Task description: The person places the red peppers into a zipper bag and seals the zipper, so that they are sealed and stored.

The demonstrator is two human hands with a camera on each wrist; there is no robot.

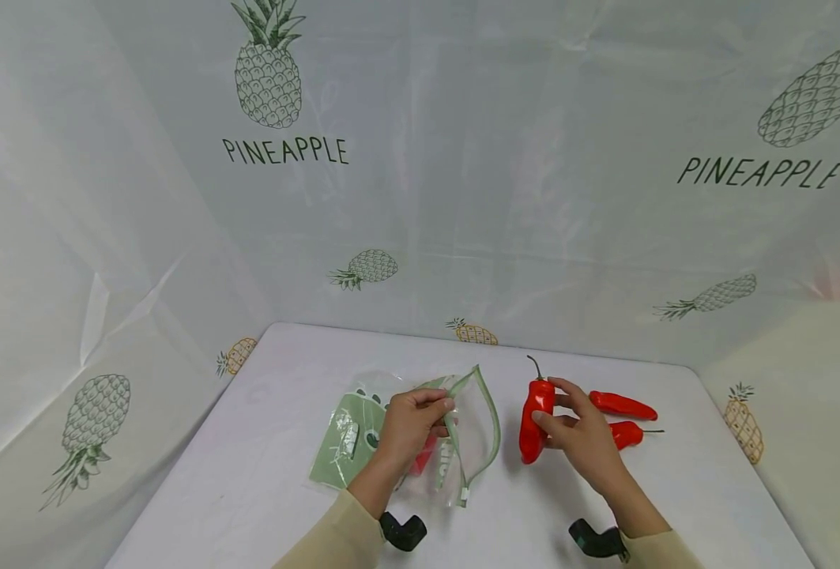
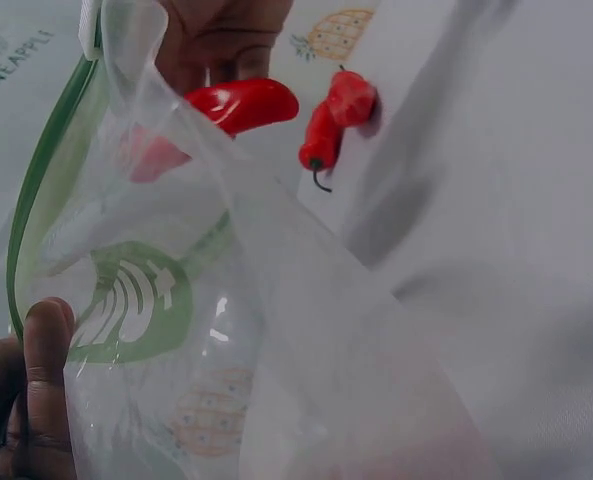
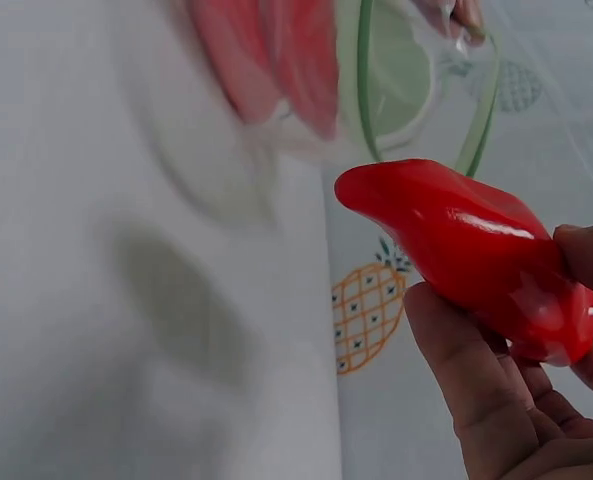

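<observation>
My left hand [image 1: 411, 427] pinches the green-edged rim of a clear zip bag [image 1: 472, 462], whose mouth gapes toward the right. Red peppers [image 3: 286, 60] show through the bag's film in the right wrist view. In my right hand [image 1: 590, 438] is a glossy red pepper [image 1: 533, 423], gripped between thumb and fingers, its stem pointing up and away. The pepper's tip [image 3: 361, 185] is near the bag's green rim [image 3: 481, 110] in the right wrist view. The left wrist view shows the bag's film [image 2: 306, 330] spread in front of the lens.
Two more red peppers [image 1: 622, 405] lie on the white table [image 1: 249, 474], right of and behind my right hand. Left of my left hand lies a green pack in clear film [image 1: 341, 450]. A pineapple-print sheet [image 1: 462, 197] hangs behind the table.
</observation>
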